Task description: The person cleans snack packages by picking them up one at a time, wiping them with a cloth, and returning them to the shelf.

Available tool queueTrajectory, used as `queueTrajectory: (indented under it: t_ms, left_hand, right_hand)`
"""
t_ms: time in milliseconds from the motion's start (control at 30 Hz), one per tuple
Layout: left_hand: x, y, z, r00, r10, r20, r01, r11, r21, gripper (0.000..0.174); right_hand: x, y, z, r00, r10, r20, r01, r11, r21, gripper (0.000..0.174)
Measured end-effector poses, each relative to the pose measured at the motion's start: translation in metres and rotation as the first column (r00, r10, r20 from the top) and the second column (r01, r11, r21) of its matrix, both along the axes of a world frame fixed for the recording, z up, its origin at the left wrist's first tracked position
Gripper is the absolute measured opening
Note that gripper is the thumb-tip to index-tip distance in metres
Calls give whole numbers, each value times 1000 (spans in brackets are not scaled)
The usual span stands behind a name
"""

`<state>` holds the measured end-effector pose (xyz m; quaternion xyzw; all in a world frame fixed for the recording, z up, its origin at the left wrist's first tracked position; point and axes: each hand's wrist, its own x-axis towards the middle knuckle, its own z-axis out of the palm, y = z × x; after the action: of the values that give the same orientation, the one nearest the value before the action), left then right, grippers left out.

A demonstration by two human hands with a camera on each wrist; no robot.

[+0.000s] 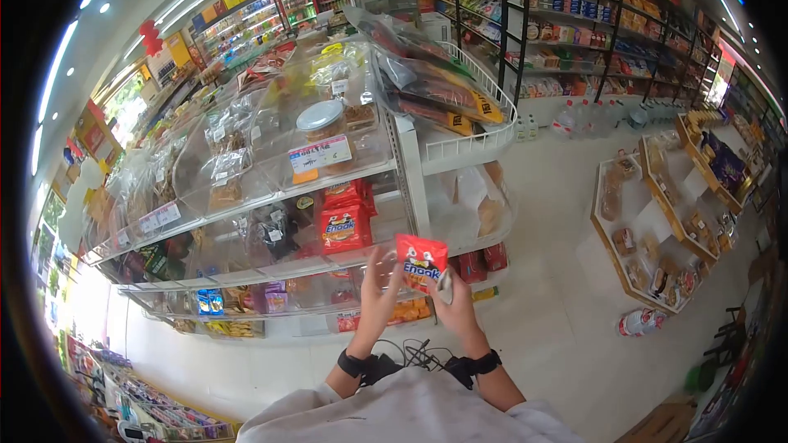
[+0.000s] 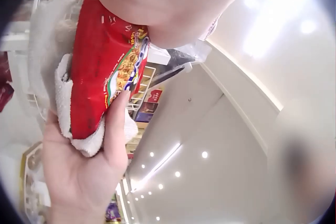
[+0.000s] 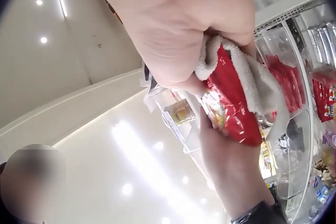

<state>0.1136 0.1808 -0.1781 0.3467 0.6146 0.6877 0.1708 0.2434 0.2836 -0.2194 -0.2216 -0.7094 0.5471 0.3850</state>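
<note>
A red "Enaak" snack packet (image 1: pixel 421 261) is held up in front of the chest in the head view. My left hand (image 1: pixel 379 289) grips it at its left side, most of its fingers hidden in the left wrist view. On the other side my right hand (image 1: pixel 456 309) pinches a whitish cloth (image 3: pixel 252 79) folded over the packet's edge, thumb on the printed face. In the left wrist view the fluffy cloth wraps the packet's lower end, between the right hand's palm and the red foil.
A shelf unit ahead carries clear bins of snacks, with more red Enaak packets (image 1: pixel 345 228) on its middle level. A white wire basket (image 1: pixel 472 143) of bagged goods juts out at its right end. Tiered bread stands (image 1: pixel 632 234) occupy the floor to the right.
</note>
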Motion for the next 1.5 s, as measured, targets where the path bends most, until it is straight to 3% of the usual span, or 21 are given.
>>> queueTrajectory:
  t_ms: [33,133,267,300,400,500,600,667,733,767,833,867,967,1100,1200,1233,1267,1300,1400,1433,1500]
  left_hand:
    - [12,-2,19,990,-115,75,120,991,-60,59]
    - [4,-1,-3,852,-114,511,170,983,-63,63]
    - [4,-7,13,576,-274,770,297,948,115,64]
    - [4,-8,19,554,-276,785,336,937,93,59]
    - [3,-7,-1,747,-217,628,305,952,-34,55]
    - [-11,-10,-1,624,-222,749,212,971,111,49]
    - [-38,-20,25,514,-171,840,3,980,198,50]
    - [-77,-35,-5,457,-315,832,51,943,329,48]
    - [-73,-53,28,569,-167,805,-34,974,226,44]
    - [-78,-60,28,593,-143,793,-55,975,217,43]
    - [-88,-74,25,641,-95,762,-95,975,201,41]
    - [-93,-82,25,650,-68,757,-109,977,181,41]
    - [-114,-103,26,672,-20,741,-102,988,119,42]
    - [-145,-129,15,711,-58,701,34,998,49,44]
    - [-157,-140,2,867,-29,498,29,1000,8,62]
    - [-155,-144,-3,899,21,437,-5,999,-38,66]
    - [-155,-148,-7,926,65,372,-37,996,-82,71]
    - [-159,-151,-7,907,-69,416,105,992,-63,83]
    - [-151,-144,-8,795,-290,533,304,951,65,88]
    - [-152,-142,-5,816,-283,505,324,946,7,72]
    - [-161,-136,-10,642,-278,714,293,950,106,58]
  right_hand:
    - [2,-5,14,1000,10,-13,-9,996,89,43]
    - [-4,-26,41,977,210,28,-209,931,299,66]
    - [-17,-37,63,988,138,63,-151,852,502,61]
    - [-20,-31,58,989,126,76,-147,850,506,60]
    - [-29,-16,47,988,44,150,-108,886,450,58]
    - [-38,-26,49,985,-64,161,2,934,357,55]
    - [-48,-63,74,959,21,283,-211,718,663,57]
    - [-58,-85,77,946,116,302,-288,730,620,58]
    - [-79,-90,75,952,118,281,-272,743,612,59]
    - [-89,-90,74,970,-15,241,-155,728,668,54]
    - [-109,-86,59,980,131,149,-149,982,115,47]
    - [-116,-86,51,984,166,73,-149,970,-190,44]
    - [-120,-87,37,938,336,-80,-328,790,-518,37]
    - [-126,-108,50,904,398,159,-287,838,-465,33]
    - [-137,-115,49,965,18,263,22,988,-151,30]
    - [-142,-115,52,951,-142,273,98,981,168,28]
    - [-144,-119,54,942,-159,296,90,968,233,28]
    - [-145,-122,55,931,-180,318,82,951,297,29]
    - [-149,-142,54,905,-135,404,-91,865,494,36]
    - [-152,-153,60,907,-84,414,-164,833,528,36]
    - [-149,-162,60,877,83,474,-324,831,453,35]
